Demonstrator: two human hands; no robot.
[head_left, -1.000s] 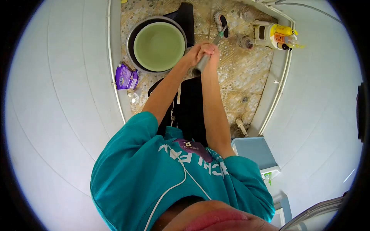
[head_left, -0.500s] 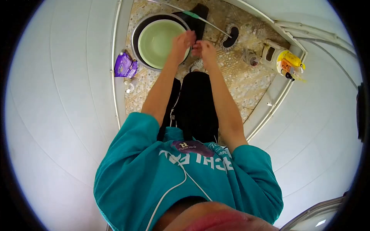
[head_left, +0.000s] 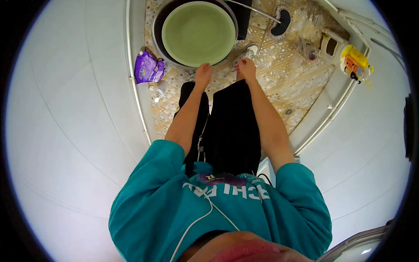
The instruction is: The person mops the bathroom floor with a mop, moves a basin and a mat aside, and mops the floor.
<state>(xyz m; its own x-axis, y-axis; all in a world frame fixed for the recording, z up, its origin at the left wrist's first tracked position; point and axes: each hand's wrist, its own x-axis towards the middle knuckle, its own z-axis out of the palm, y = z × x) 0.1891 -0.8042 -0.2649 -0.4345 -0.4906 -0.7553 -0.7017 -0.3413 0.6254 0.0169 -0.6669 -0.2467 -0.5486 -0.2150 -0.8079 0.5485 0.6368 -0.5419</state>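
Note:
A pale green basin [head_left: 198, 32] sits inside a wider metal basin [head_left: 158, 37] on the floor in front of me. My left hand [head_left: 204, 75] is just below the near rim of the basins, its fingers curled in; whether it touches the rim I cannot tell. Apart from it, my right hand [head_left: 247, 70] hangs near my shoe [head_left: 250, 51], fingers bent toward the left. Nothing shows in either hand. My knees in black trousers [head_left: 233, 126] lie between my forearms.
On the left, a purple pouch [head_left: 148, 68] stands by the wall, with a small clear bottle [head_left: 158, 94] beside it. A brush with a dark head [head_left: 281, 22] rests on the floor. To the right are a cream container [head_left: 332, 47] and a yellow bottle [head_left: 358, 56].
My hands have drawn back toward me and moved apart, away from the right side of the basins. The view has shifted, so the basins appear larger and higher.

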